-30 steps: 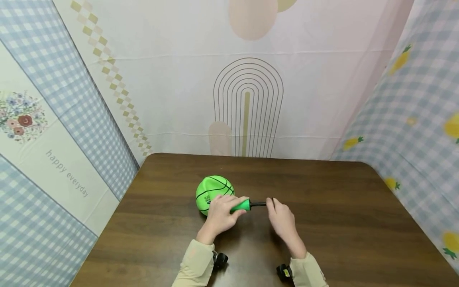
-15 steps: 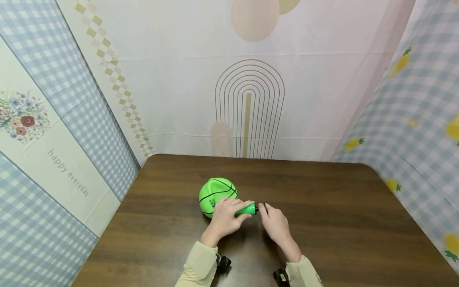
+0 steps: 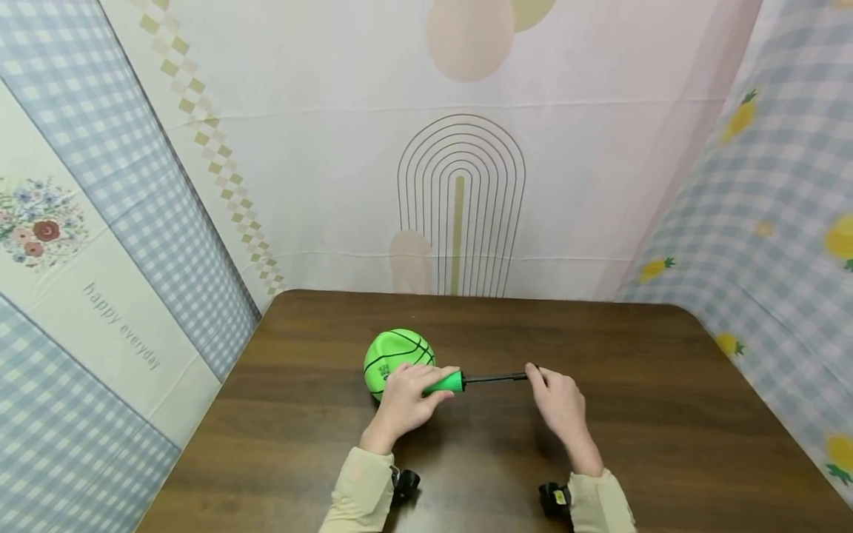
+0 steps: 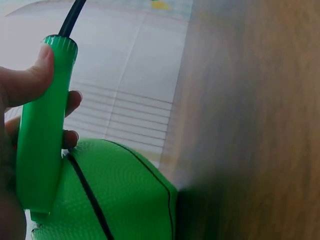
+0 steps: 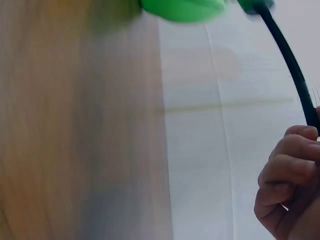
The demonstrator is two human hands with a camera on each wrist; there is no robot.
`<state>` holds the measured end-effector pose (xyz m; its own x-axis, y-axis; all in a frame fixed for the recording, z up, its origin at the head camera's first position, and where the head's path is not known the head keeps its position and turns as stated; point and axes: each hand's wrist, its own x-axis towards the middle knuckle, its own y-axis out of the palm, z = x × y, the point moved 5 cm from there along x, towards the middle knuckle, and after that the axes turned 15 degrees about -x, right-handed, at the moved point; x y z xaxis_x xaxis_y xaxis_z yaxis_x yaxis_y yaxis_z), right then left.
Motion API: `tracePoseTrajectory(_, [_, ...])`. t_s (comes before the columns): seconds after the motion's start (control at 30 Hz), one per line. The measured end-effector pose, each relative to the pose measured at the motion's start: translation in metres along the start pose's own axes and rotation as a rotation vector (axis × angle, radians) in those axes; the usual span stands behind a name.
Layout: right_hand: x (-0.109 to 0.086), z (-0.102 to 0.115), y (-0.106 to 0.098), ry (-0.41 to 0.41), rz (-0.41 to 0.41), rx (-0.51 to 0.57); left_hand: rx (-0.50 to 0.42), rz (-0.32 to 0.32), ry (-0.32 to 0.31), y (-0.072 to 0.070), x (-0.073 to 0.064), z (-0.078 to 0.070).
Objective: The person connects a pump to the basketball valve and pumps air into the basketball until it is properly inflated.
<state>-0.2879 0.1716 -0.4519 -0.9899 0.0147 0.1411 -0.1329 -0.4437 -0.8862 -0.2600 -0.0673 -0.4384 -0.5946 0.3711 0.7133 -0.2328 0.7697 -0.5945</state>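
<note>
A green hand pump lies sideways between my two hands over the table. My left hand grips its green barrel, with the thumb along one side and fingertips showing past the other in the left wrist view. The black pump rod is drawn well out to the right. At its far end my right hand holds the black handle, fingers curled in the right wrist view. A green ball with black basketball lines sits at the barrel's left end, its top dented. My left hand partly hides the ball.
The brown wooden table has rounded far corners. A white patterned cloth hangs behind it, with blue checked cloths at the left and right sides. Both wrists carry small black cameras.
The rod first slid into the barrel as my right hand moved left, then came out again as it moved right, further than before. My left hand and the ball shifted only slightly.
</note>
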Motion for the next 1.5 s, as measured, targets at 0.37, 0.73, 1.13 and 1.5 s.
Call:
tracePoseTrajectory(0.37, [0.005, -0.010, 0.001, 0.047, 0.070, 0.052, 0.012, 0.021, -0.014, -0.002, -0.002, 0.002])
tracePoseTrajectory(0.73, [-0.001, 0.017, 0.011, 0.018, -0.014, 0.029, 0.025, -0.025, -0.004, -0.002, -0.003, -0.001])
tracePoseTrajectory(1.13, [-0.021, 0.055, 0.037, -0.039, -0.021, -0.089, 0.102, -0.014, 0.049, 0.014, 0.001, -0.011])
tracePoseTrajectory(1.5, [-0.015, 0.047, 0.036, -0.064, 0.079, 0.014, 0.057, 0.001, 0.038, 0.016, 0.004, -0.012])
